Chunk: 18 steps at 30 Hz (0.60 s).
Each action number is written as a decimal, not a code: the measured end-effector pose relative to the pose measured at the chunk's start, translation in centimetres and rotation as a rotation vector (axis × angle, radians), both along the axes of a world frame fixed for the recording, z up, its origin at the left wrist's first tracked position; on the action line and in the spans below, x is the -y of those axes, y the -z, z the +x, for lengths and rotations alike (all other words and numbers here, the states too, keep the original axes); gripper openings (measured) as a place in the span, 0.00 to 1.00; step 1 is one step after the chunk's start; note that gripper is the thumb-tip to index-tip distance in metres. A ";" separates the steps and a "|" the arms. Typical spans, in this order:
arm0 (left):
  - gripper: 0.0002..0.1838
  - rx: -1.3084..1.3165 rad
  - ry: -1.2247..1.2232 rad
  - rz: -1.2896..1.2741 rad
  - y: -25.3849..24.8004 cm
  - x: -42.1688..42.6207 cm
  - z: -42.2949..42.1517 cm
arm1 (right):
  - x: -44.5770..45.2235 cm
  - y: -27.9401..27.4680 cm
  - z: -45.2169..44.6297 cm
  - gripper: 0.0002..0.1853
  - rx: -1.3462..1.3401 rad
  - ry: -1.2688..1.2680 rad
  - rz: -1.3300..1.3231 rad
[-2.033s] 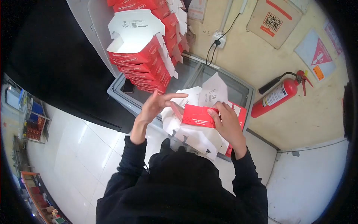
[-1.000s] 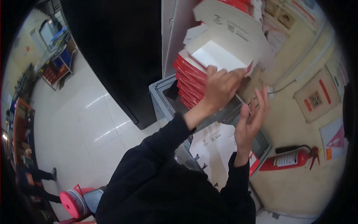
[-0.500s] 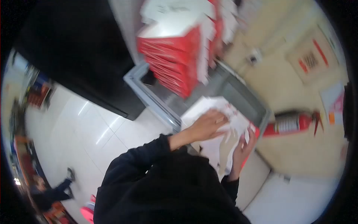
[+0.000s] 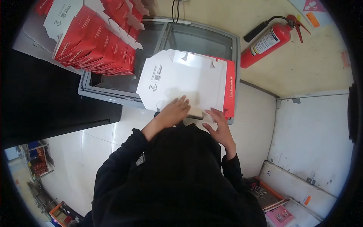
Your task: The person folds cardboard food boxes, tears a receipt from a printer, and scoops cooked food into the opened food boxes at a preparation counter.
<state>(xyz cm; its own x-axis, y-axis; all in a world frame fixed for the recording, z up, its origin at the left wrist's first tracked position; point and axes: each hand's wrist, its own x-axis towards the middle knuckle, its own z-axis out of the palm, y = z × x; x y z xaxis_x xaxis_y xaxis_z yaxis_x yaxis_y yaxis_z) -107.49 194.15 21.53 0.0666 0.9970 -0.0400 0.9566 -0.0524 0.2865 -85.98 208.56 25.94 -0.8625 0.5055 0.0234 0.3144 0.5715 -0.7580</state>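
A flat cardboard box blank [image 4: 189, 81], white inside with a red panel along its right side, lies on the glass-topped chest [image 4: 102, 96]. My left hand [image 4: 174, 111] rests open on its near edge, fingers extended over the white board. At the near right corner is my right hand [image 4: 219, 130], its thumb and fingers apart around a small flap there. The fingertips touch or nearly touch the board; exact contact is unclear. To the left stands a stack of red and white folded boxes [image 4: 98, 45].
A red fire extinguisher [image 4: 266, 39] is by the wall at the right. A black cabinet [image 4: 56, 102] stands at the left, with white floor tiles [image 4: 90, 151] below. A pink box [image 4: 280, 215] sits at the lower right.
The head view has turned and steadied. Both hands have moved to the blank's near edge; the left was over its middle, the right along its red side.
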 end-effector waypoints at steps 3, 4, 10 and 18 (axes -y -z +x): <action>0.19 0.150 -0.194 -0.003 -0.9 -2.3 -0.3 | -1.0 1.1 -0.1 0.26 -0.039 0.020 0.071; 0.17 0.228 -0.278 -0.089 -2.0 -3.0 -0.3 | -1.7 1.0 -0.1 0.26 -0.059 0.027 0.048; 0.08 0.773 -0.457 -0.113 -4.1 -4.1 -2.2 | -4.1 -0.5 0.1 0.23 -0.075 0.045 -0.292; 0.05 0.633 -0.580 0.675 -2.7 -3.6 0.3 | -5.3 0.3 -0.6 0.22 -0.495 -0.052 -0.200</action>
